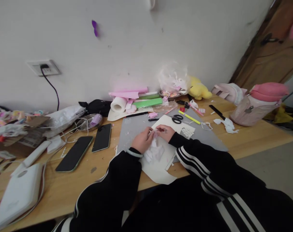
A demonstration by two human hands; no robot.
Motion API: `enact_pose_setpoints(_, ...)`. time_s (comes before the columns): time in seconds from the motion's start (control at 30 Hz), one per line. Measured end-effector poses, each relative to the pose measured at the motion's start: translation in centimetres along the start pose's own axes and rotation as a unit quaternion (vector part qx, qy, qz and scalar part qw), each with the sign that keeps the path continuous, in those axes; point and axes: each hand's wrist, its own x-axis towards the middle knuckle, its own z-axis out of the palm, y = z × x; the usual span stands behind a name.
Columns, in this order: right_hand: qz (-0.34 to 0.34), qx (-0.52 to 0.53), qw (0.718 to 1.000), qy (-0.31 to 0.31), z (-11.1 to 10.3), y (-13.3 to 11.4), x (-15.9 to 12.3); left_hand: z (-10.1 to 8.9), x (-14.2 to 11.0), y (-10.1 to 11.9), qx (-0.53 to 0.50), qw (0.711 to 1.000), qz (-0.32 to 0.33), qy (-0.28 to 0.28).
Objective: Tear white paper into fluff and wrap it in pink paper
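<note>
My left hand (143, 141) and my right hand (166, 133) meet over the grey mat, both closed with fingertips pinched together. Between them they grip the top of a crumpled white tissue-like bundle (153, 152), faintly lilac near the fingers. Whether it is paper or thin plastic I cannot tell. Beneath it a large white paper sheet (161, 172) hangs toward the table's front edge. Just beyond my right hand lie black-handled scissors (177, 119) and a piece of white beaded trim (187, 132).
The grey mat (129, 129) covers the table's middle. Two phones (75, 154) and a white power bank (19, 196) with cables lie left. Rolls of paper (119, 104), a yellow plush toy (199, 88) and a yellow pen (189, 117) are behind; a pink-lidded container (255, 106) stands right.
</note>
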Motion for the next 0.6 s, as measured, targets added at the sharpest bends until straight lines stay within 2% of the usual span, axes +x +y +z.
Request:
enact_pose_setpoints(0.23, 0.009, -0.068, 0.996, 0.052, -0.6, -0.4, 0.1, 0.3, 0.2, -0.2, 0.030, 0.999, 0.002, -0.014)
enact_pose_setpoints(0.43, 0.005, -0.102, 0.990, 0.095, -1.0, -0.7, 0.2, 0.3, 0.4, -0.2, -0.003, 1.000, -0.019, -0.018)
enact_pose_setpoints(0.6, 0.090, -0.058, 0.989, 0.105, -1.5, -0.5, 0.8, 0.0, 0.6, -0.3, -0.061, 0.996, -0.058, -0.040)
